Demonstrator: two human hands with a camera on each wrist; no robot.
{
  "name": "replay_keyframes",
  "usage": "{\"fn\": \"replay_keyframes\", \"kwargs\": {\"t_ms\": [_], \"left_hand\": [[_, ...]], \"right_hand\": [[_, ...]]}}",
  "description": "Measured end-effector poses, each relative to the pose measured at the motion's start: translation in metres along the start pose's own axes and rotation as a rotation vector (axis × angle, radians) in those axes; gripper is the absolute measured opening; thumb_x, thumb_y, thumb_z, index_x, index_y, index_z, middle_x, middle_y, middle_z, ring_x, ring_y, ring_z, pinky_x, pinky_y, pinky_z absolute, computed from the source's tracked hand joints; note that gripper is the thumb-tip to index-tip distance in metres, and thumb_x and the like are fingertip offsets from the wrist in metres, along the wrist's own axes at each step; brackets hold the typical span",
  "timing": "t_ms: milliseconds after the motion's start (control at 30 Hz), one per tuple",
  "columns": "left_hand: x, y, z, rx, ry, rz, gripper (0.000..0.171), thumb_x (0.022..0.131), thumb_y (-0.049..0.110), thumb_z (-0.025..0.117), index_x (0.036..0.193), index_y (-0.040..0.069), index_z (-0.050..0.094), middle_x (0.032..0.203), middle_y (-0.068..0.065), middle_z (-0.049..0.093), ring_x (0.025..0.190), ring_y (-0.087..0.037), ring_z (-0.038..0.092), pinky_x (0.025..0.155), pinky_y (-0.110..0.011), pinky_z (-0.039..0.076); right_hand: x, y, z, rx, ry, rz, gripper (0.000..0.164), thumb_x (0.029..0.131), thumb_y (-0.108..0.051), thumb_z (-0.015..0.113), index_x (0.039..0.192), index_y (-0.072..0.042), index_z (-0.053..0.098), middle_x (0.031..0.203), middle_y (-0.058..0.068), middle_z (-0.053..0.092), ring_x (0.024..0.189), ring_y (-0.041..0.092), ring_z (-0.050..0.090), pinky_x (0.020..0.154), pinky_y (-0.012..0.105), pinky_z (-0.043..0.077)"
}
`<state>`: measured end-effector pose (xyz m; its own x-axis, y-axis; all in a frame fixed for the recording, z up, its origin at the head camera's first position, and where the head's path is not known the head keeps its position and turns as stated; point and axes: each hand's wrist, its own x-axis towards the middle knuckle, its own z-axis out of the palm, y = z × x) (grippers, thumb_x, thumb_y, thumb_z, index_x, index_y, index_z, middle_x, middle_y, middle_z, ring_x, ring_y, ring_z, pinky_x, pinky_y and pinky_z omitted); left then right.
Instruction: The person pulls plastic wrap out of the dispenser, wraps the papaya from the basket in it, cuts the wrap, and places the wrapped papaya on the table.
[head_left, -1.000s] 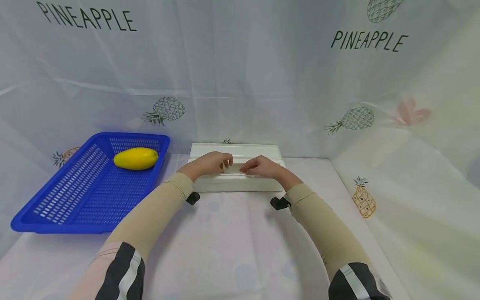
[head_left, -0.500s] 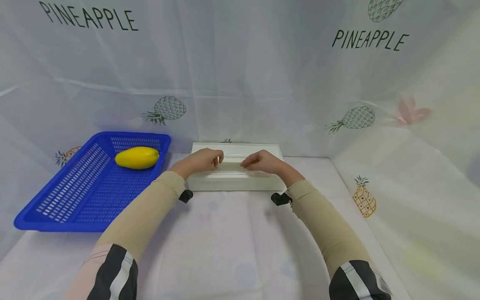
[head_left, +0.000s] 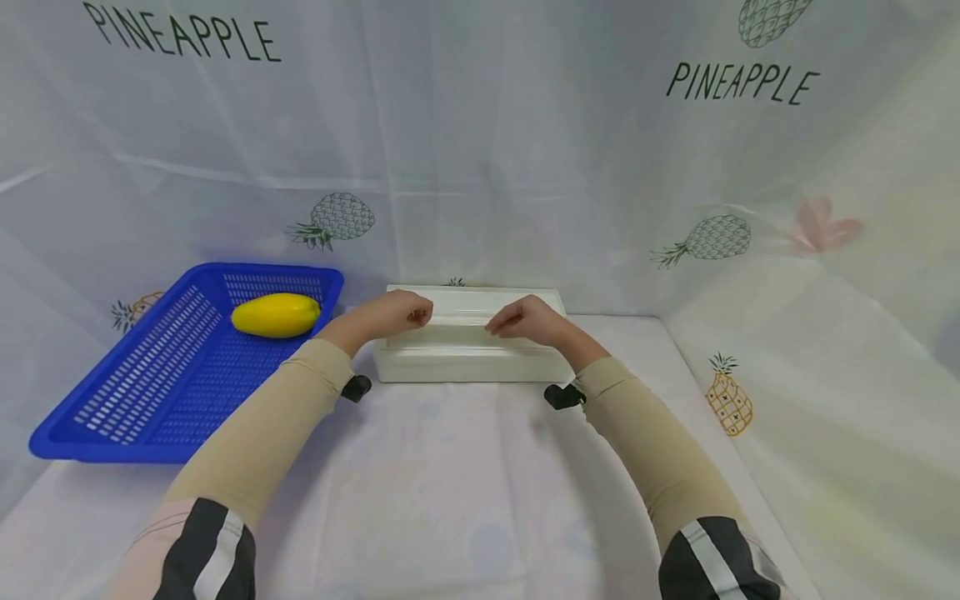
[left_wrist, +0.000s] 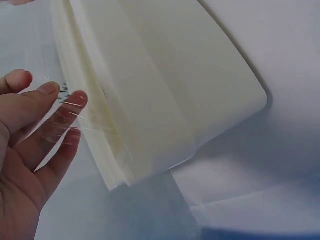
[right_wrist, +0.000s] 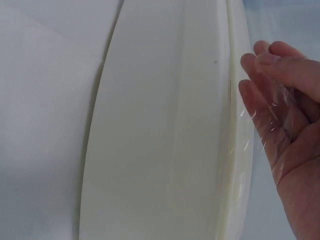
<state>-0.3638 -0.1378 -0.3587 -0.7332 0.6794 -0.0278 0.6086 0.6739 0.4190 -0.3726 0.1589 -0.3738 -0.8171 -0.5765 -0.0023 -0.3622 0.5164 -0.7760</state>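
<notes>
From the head view you can make out both your hands over a long, cream-white plastic box (head_left: 472, 367) in the middle of the frame, but the film itself barely shows there. The two wrist views bring it out: a thin, clear, glinting plastic film (right_wrist: 271, 120).

In the left wrist view, your left hand (left_wrist: 30, 137) enters at the left edge, thumb and fingers drawn close and pinching the film. It crosses the fingertips and runs toward the upper left, beside the box's long ridged edge.

In the right wrist view, your right hand (right_wrist: 292, 115) comes in from the right, thumb brought down to the fingers in a narrow pinch. Film lies crumpled over the fingers and palm, and the box stands just left of the fingertips.

Only the head view gives you the yellow, smooth, oblong fruit-like object (head_left: 275, 316) inside the blue, perforated plastic basket (head_left: 120, 454) at the left of the frame, and the white, pineapple-printed cloth (head_left: 510, 142) behind everything.
</notes>
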Motion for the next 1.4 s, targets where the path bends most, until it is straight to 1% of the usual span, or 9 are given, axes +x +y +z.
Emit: {"fn": "replay_keyframes", "kwargs": {"t_ms": [133,233,467,700,867,1000,1200,1267,1400], "left_hand": [[-0.002,0.003,-0.001,-0.038,-0.008,-0.014,0.016,0.092,-0.012,0.053,0.087,0.002,0.059,0.085,-0.009,0.059,0.077,-0.020,0.053,0.066,-0.032,0.043],[-0.002,0.003,-0.001,-0.048,-0.014,-0.030,0.014,0.091,-0.010,0.057,0.089,0.002,0.064,0.094,-0.013,0.065,0.081,-0.020,0.057,0.069,-0.033,0.047],[-0.005,-0.001,-0.004,-0.049,-0.021,-0.025,0.011,0.093,-0.005,0.061,0.090,0.004,0.067,0.093,-0.009,0.067,0.082,-0.020,0.059,0.074,-0.035,0.051],[-0.009,-0.001,-0.007,-0.063,-0.018,-0.042,0.014,0.091,-0.006,0.062,0.091,0.005,0.071,0.096,-0.003,0.068,0.087,-0.021,0.062,0.076,-0.036,0.052],[-0.012,-0.002,-0.010,-0.112,-0.023,-0.090,0.019,0.091,-0.008,0.060,0.094,0.004,0.074,0.101,-0.006,0.069,0.092,-0.023,0.063,0.082,-0.038,0.053],[-0.012,-0.003,-0.010,-0.114,-0.038,-0.124,0.022,0.092,-0.007,0.058,0.097,0.004,0.077,0.103,-0.008,0.070,0.095,-0.023,0.063,0.086,-0.039,0.052],[-0.015,-0.005,-0.009,-0.113,-0.064,-0.097,0.022,0.093,-0.007,0.059,0.105,0.001,0.075,0.105,-0.008,0.071,0.102,-0.025,0.064,0.090,-0.039,0.052],[-0.016,-0.006,-0.009,-0.127,-0.063,-0.080,0.020,0.092,-0.006,0.059,0.105,0.000,0.074,0.103,-0.009,0.071,0.101,-0.026,0.064,0.090,-0.040,0.052],[-0.018,-0.008,-0.011,-0.136,-0.058,-0.074,0.017,0.092,-0.004,0.061,0.103,-0.001,0.074,0.098,-0.007,0.072,0.096,-0.025,0.065,0.089,-0.040,0.052]], "right_hand": [[-0.001,0.006,0.000,0.018,-0.009,0.038,0.020,0.084,0.004,0.072,0.103,0.000,0.075,0.102,0.010,0.073,0.094,0.019,0.069,0.081,0.029,0.055],[-0.005,0.010,-0.004,-0.003,-0.041,0.053,0.021,0.084,0.004,0.072,0.105,0.001,0.074,0.104,0.010,0.072,0.093,0.018,0.067,0.080,0.029,0.054],[-0.017,0.014,-0.017,-0.045,-0.168,0.055,0.022,0.088,0.006,0.067,0.107,-0.001,0.074,0.109,0.008,0.071,0.095,0.019,0.064,0.081,0.031,0.053],[-0.029,0.020,-0.033,-0.109,-0.200,0.051,0.023,0.088,0.008,0.064,0.106,-0.002,0.075,0.108,0.010,0.071,0.092,0.017,0.064,0.078,0.030,0.053],[-0.039,0.026,-0.044,-0.122,-0.179,0.095,0.023,0.088,0.007,0.064,0.105,-0.003,0.076,0.106,0.008,0.071,0.083,0.017,0.058,0.071,0.030,0.050],[-0.048,0.032,-0.049,-0.113,-0.136,0.133,0.021,0.087,0.005,0.067,0.104,-0.003,0.076,0.105,0.007,0.072,0.083,0.018,0.059,0.072,0.030,0.050],[-0.057,0.040,-0.051,-0.034,-0.043,0.195,0.019,0.085,-0.001,0.072,0.104,-0.003,0.076,0.103,0.007,0.073,0.095,0.019,0.067,0.084,0.033,0.053],[-0.059,0.042,-0.051,-0.016,-0.016,0.212,0.019,0.085,-0.002,0.073,0.104,-0.003,0.076,0.102,0.007,0.073,0.096,0.019,0.067,0.086,0.033,0.053],[-0.063,0.044,-0.053,0.005,0.021,0.207,0.018,0.085,-0.003,0.074,0.103,-0.003,0.076,0.102,0.009,0.072,0.097,0.022,0.067,0.085,0.035,0.053]]}}
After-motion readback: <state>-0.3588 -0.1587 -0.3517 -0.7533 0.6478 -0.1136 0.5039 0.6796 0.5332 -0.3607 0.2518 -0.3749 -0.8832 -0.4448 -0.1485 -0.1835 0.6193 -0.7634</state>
